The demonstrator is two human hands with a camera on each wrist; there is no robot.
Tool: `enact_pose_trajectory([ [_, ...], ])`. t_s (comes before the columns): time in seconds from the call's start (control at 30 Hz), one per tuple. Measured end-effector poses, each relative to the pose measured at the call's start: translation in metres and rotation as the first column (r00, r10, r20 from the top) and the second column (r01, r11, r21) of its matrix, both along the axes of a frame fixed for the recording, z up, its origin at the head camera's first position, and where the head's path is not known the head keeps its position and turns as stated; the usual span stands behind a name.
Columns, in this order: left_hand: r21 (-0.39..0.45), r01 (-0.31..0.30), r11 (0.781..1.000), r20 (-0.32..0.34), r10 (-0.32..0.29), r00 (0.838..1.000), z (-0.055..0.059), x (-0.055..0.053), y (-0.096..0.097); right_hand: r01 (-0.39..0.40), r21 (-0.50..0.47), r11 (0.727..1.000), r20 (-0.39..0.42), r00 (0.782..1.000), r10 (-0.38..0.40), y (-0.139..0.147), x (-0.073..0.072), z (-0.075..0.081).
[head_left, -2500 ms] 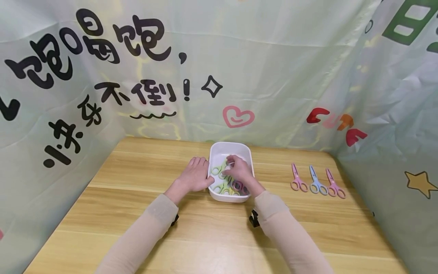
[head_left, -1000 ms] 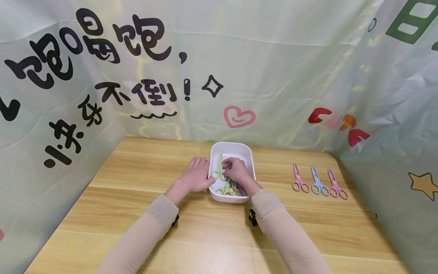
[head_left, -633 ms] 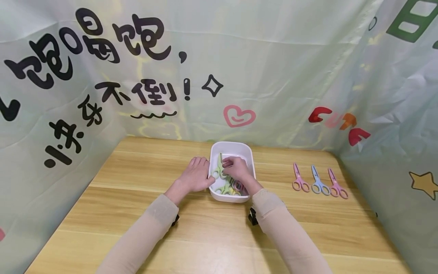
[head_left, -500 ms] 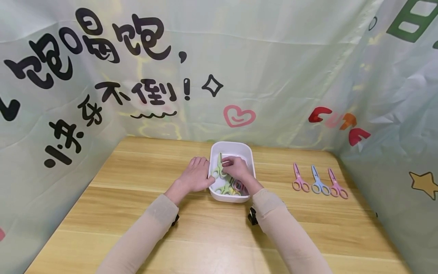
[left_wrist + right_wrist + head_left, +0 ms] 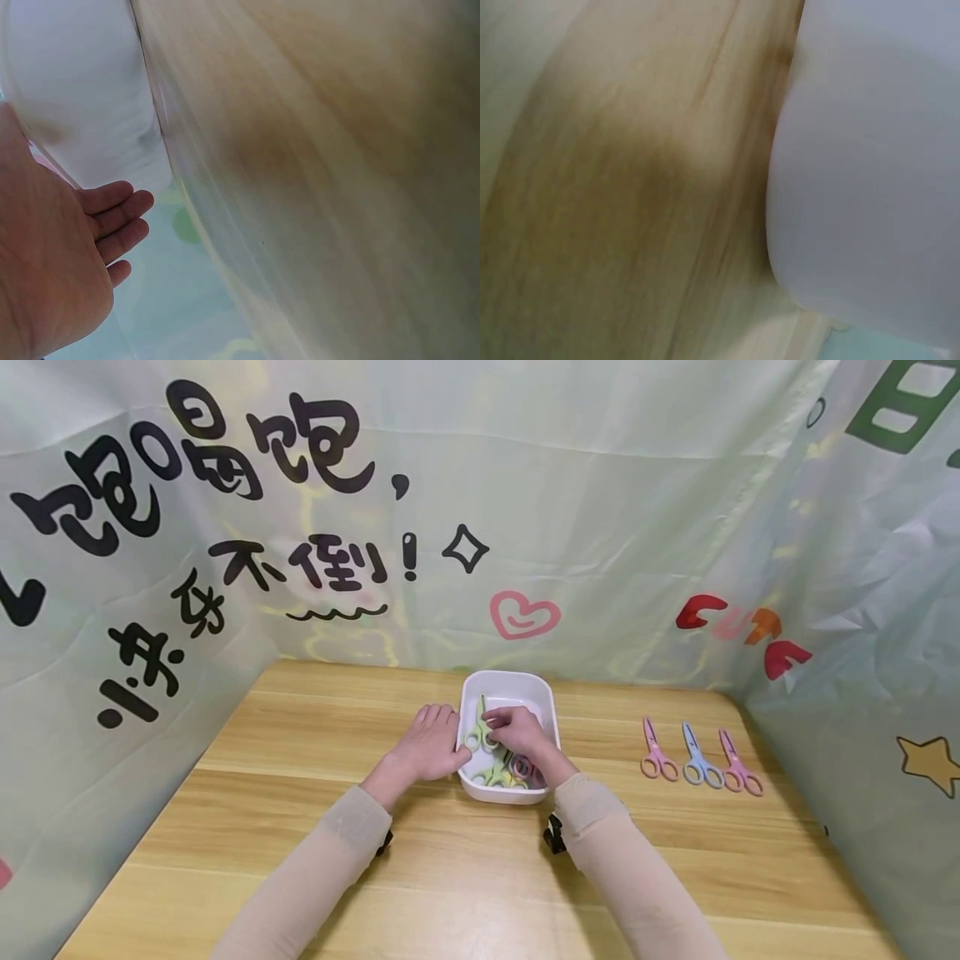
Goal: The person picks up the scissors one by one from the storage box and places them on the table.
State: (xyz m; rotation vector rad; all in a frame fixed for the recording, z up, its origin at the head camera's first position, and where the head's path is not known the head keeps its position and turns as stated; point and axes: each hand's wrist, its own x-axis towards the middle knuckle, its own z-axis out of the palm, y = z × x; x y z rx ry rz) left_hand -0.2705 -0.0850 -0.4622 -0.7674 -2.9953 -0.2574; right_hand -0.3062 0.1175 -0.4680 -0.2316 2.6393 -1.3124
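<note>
A white bin (image 5: 516, 682) stands on the table with several scissors in it. My left hand (image 5: 426, 747) rests along the bin's left wall with its thumb at the rim; in the left wrist view, that hand's (image 5: 64, 259) fingers lie nearly straight beside the wall. My right hand (image 5: 521, 735) is inside the bin. Its curled fingers and thumb hold green scissors (image 5: 480, 717) near the handles, blades away from me, though the contact is partly hidden. Below them lie more green scissors (image 5: 491, 774) and pink-handled scissors (image 5: 521, 767), partly covered by the hand.
Pink scissors (image 5: 654, 752), blue scissors (image 5: 697, 758) and another pink pair (image 5: 737, 767) lie in a row to the right on the wooden table (image 5: 465, 877). Printed cloth (image 5: 600, 527) hangs along the back and sides. Just the bin's outer wall (image 5: 870, 187) and tabletop fill the right wrist view.
Since the earliest frame, the green scissors have turned from slanted to nearly straight, and my right hand has come left and lower. Over the last half second both shifted slightly left. My left hand stayed put.
</note>
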Motion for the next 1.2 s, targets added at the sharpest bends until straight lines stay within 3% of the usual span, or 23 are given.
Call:
enact_pose_trajectory([
  [0.57,-0.017,-0.007,1.0,0.006,0.007,1.0,0.0,0.0,0.0,-0.013,0.071,0.997,-0.064,0.998,0.017,0.002,0.007,0.005],
  [1.2,-0.019,-0.002,1.0,-0.006,0.001,1.0,0.0,-0.001,0.0,0.037,-0.011,0.999,-0.101,0.994,-0.038,0.008,0.014,0.01],
])
